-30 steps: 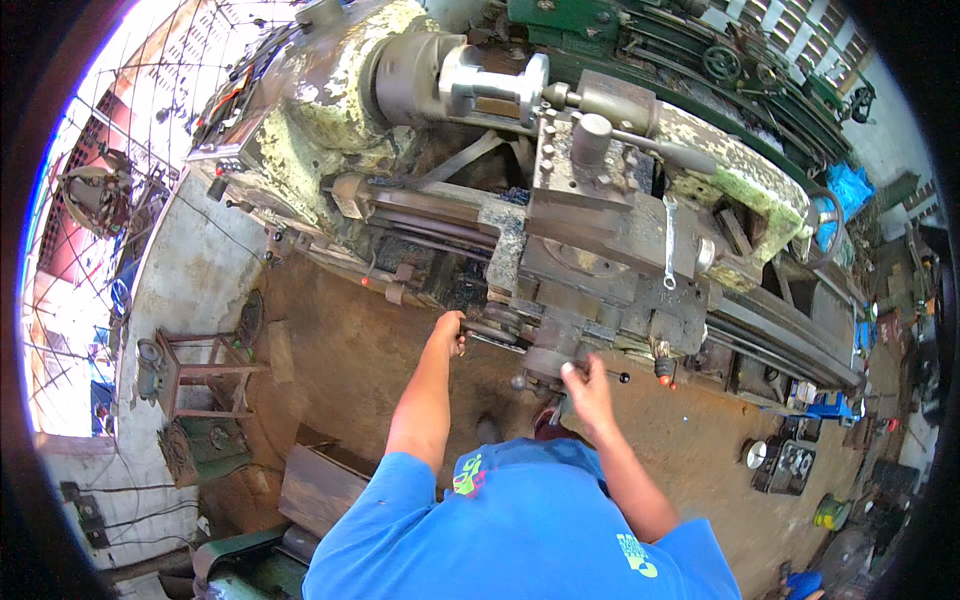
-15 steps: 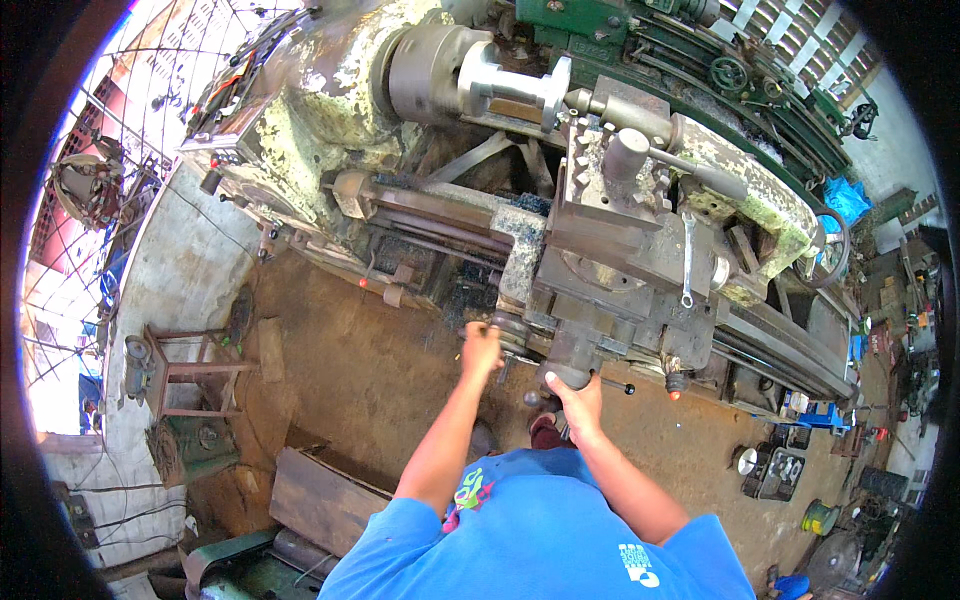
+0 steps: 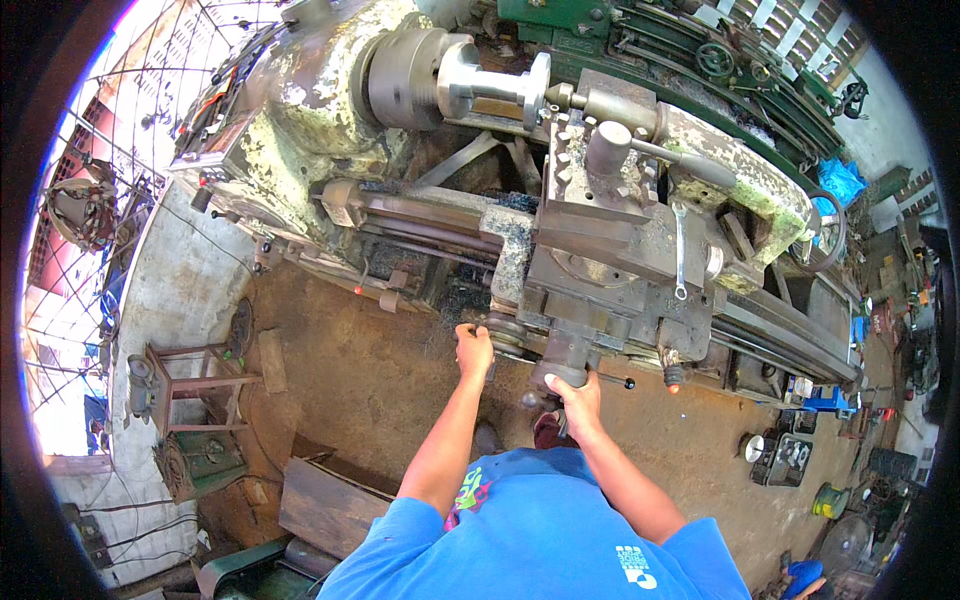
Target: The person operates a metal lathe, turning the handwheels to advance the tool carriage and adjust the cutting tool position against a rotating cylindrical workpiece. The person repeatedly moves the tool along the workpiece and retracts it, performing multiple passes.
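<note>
My left hand (image 3: pixel 473 352) is closed on the handle at the rim of the carriage handwheel (image 3: pixel 508 335), on the front of a large worn lathe. My right hand (image 3: pixel 579 402) wraps round the cross-slide handle (image 3: pixel 563 376), thumb on top; the hand hides part of it. A ball-ended crank knob (image 3: pixel 532 399) sticks out beside it. Above both hands stands the tool post (image 3: pixel 597 190) with its clamping lever (image 3: pixel 690 160). Behind that, a shiny flanged metal workpiece (image 3: pixel 500 86) runs from the chuck (image 3: pixel 402 80) to the tailstock centre (image 3: pixel 562 97).
A combination wrench (image 3: pixel 681 250) lies on the slide, right of the tool post. Dark chips cover the carriage's left side. A green lathe (image 3: pixel 700 75) stands behind. At left is a small wooden stand (image 3: pixel 205 375); on the floor at right, a black crate (image 3: pixel 785 460).
My left hand has shifted slightly down and left with the handwheel handle. My right hand keeps its grip. The whole view has shifted a little, moving the lathe leftward.
</note>
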`<state>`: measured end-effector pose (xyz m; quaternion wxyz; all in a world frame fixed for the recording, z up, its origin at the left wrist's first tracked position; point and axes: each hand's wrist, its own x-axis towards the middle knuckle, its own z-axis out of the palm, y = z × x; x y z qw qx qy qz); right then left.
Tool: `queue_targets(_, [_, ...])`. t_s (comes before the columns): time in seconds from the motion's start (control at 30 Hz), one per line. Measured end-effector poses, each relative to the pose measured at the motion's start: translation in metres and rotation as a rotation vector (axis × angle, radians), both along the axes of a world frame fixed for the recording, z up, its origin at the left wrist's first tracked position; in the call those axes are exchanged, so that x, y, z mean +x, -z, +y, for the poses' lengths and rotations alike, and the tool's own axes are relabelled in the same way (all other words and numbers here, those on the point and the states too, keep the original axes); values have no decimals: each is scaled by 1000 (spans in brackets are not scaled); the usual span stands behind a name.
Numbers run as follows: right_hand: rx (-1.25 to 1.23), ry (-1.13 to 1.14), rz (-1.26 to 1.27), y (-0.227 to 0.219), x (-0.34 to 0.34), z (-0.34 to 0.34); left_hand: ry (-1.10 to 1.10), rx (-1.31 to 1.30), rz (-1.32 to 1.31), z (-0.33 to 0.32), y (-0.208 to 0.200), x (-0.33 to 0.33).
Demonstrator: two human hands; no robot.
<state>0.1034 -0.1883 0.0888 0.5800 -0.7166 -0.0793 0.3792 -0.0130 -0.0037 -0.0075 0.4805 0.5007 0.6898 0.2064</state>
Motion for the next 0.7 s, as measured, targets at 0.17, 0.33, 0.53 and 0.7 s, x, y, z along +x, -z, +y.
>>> queue_targets(0.17, [434,-18,648,42,10,-17,-120,-108,-118,-4,-14,-5])
queue_targets(0.33, [670,-99,979,62,5,-15,-134,-192,-177,-6,-21,-7])
queue_targets(0.53, [540,-47,934,54,10,-26,-138,-99,-184,-9,-10,-1])
queue_targets(0.7, [489,36,851,76,8,-30,-42,-107,-140,-24,-19,10])
